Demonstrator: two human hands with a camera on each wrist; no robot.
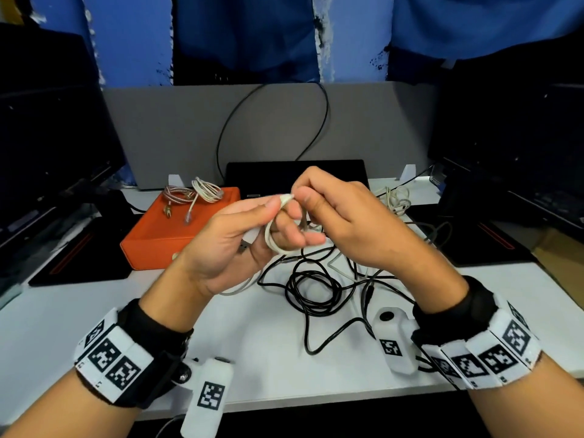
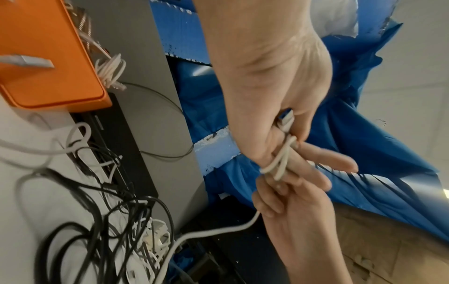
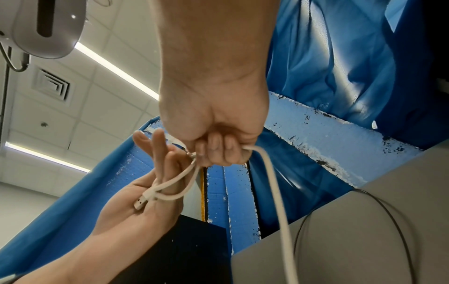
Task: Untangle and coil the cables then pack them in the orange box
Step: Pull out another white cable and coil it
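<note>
Looping round the left hand (image 1: 234, 245) fingers, the white cable (image 1: 272, 240) trails down toward the bench (image 1: 63, 314); the right hand (image 1: 341, 222) pinches it right of the orange box (image 1: 158, 238).

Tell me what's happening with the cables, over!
Left hand pinches white cable, loops round its fingers. Right hand grips and feeds it. Two coils lie on orange box. Black tangle waits on desk.

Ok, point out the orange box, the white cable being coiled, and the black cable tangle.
orange box (image 1: 151, 238), head view, bare front top.
white cable (image 1: 271, 240), head view, loop round the left fingers.
black cable tangle (image 1: 311, 287), head view, coiled middle.
</note>
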